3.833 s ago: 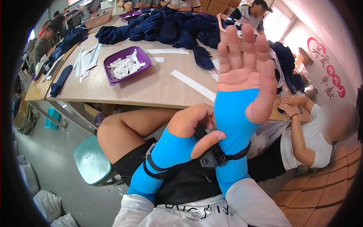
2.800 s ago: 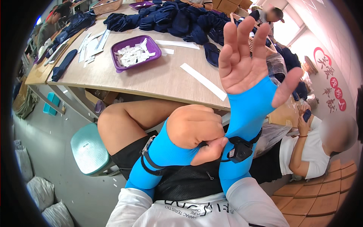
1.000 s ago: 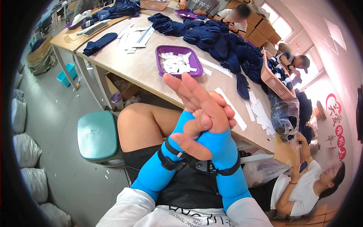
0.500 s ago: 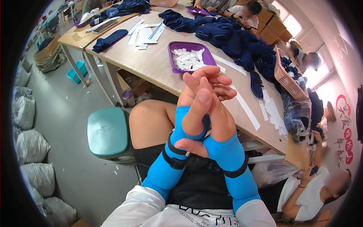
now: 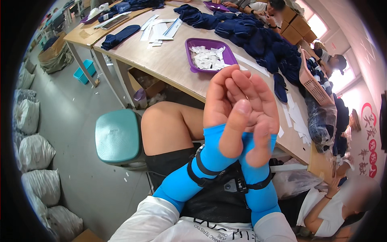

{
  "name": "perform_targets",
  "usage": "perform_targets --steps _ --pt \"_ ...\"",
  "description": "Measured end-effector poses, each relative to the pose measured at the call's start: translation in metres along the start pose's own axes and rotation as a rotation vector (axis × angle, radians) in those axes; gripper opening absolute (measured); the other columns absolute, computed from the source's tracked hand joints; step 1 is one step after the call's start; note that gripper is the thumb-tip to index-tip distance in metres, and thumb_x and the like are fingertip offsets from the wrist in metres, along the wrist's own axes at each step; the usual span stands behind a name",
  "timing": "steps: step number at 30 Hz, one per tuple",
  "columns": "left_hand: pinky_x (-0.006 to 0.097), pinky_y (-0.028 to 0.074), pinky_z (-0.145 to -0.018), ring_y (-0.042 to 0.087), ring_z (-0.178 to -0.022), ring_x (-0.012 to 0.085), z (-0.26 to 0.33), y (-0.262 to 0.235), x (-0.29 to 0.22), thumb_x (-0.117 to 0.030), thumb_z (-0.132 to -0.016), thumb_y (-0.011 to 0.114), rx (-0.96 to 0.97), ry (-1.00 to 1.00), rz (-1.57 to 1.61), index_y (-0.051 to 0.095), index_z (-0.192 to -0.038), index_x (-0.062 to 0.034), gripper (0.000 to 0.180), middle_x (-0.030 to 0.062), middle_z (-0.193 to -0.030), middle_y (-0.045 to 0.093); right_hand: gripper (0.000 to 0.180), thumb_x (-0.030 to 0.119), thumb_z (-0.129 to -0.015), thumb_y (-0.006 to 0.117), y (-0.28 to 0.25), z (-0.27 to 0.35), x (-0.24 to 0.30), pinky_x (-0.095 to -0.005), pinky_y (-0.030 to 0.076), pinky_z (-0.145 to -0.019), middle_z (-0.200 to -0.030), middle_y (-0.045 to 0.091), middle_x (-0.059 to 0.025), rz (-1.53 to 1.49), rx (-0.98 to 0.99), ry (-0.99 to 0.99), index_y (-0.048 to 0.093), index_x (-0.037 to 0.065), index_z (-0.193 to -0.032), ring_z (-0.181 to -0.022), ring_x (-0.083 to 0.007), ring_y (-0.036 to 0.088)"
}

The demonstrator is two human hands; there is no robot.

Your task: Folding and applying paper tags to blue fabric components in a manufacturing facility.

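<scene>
My left hand (image 5: 217, 103) and my right hand (image 5: 264, 107) are raised in front of the table's near edge, palms up and touching side by side. Their fingers are stretched and slightly curved, overlapping at the middle, with nothing held. The left thumb crosses in front of the palms. Blue sleeves with black straps cover both forearms. Just beyond the fingertips, a purple plastic basket (image 5: 188, 54) holds many small white paper slips (image 5: 205, 56). It stands on the pale wooden table (image 5: 161, 66).
Dark blue cloth pieces (image 5: 238, 34) lie heaped along the far side, near a pink basket (image 5: 318, 90). White paper strips (image 5: 159, 30) and a dark blue sock-like piece (image 5: 121, 37) lie at left. A green stool (image 5: 117, 135) stands left of my leg. Other people sit around.
My hands have turned and come together, palms now up side by side instead of crossed at the wrists. The view has shifted slightly, and the person at lower right has moved an arm.
</scene>
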State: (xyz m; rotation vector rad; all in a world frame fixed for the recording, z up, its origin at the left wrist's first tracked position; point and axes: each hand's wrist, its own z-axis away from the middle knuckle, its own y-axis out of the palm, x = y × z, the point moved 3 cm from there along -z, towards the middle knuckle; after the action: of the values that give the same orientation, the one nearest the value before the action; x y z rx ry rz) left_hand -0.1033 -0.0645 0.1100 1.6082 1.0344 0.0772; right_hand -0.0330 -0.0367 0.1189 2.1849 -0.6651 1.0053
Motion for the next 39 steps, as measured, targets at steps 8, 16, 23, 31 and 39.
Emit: perform_targets --steps 8,16,23,31,39 --pt "0.071 0.024 -0.117 0.04 -0.148 0.0466 0.004 0.021 -0.01 -0.03 -0.064 0.08 0.288 0.653 -1.128 0.072 -0.126 -0.0129 0.064 0.0165 -0.15 0.057 0.092 0.039 -0.091 0.079 -0.004 0.0 -0.002 -0.0441 0.036 -0.123 -0.157 0.047 -0.0276 -0.207 0.013 0.218 0.033 -0.002 -0.16 -0.147 -0.0361 0.048" --pt "0.079 0.005 -0.12 0.034 -0.156 0.0442 0.013 0.03 0.01 -0.026 -0.066 0.079 0.351 0.67 -1.156 0.074 -0.12 -0.0146 0.056 0.0127 -0.155 0.056 0.092 0.044 -0.089 0.077 -0.007 0.002 -0.006 -0.0462 0.037 -0.123 -0.154 0.051 -0.0288 -0.393 0.01 0.444 0.038 -0.003 -0.158 -0.143 -0.0383 0.051" --pt "0.068 0.022 -0.122 0.045 -0.151 0.0415 0.005 0.019 0.001 -0.029 -0.071 0.076 0.372 0.837 -0.988 0.074 -0.116 -0.0103 0.049 0.0133 -0.149 0.062 0.093 0.046 -0.087 0.077 -0.015 0.028 -0.029 -0.0475 0.037 -0.123 -0.153 0.052 -0.0291 -0.413 0.092 0.647 0.039 -0.003 -0.157 -0.141 -0.0393 0.052" --pt "0.065 0.028 -0.119 0.046 -0.149 0.043 0.005 0.017 -0.016 -0.031 -0.066 0.08 0.348 0.835 -0.922 0.072 -0.12 -0.0079 0.06 0.0157 -0.148 0.061 0.094 0.044 -0.086 0.079 -0.023 0.06 -0.044 -0.0489 0.035 -0.124 -0.155 0.05 -0.0278 -0.052 0.267 0.746 0.038 -0.001 -0.159 -0.144 -0.0393 0.05" --pt "0.057 0.037 -0.116 0.047 -0.146 0.0459 -0.021 -0.016 -0.042 -0.019 -0.079 0.077 0.229 0.734 -0.892 0.071 -0.124 -0.0079 0.047 0.0162 -0.145 0.064 0.096 0.042 -0.085 0.08 -0.034 0.072 -0.046 -0.0502 0.033 -0.125 -0.157 0.048 -0.0265 0.293 0.368 0.785 0.036 0.002 -0.16 -0.146 -0.0393 0.048"
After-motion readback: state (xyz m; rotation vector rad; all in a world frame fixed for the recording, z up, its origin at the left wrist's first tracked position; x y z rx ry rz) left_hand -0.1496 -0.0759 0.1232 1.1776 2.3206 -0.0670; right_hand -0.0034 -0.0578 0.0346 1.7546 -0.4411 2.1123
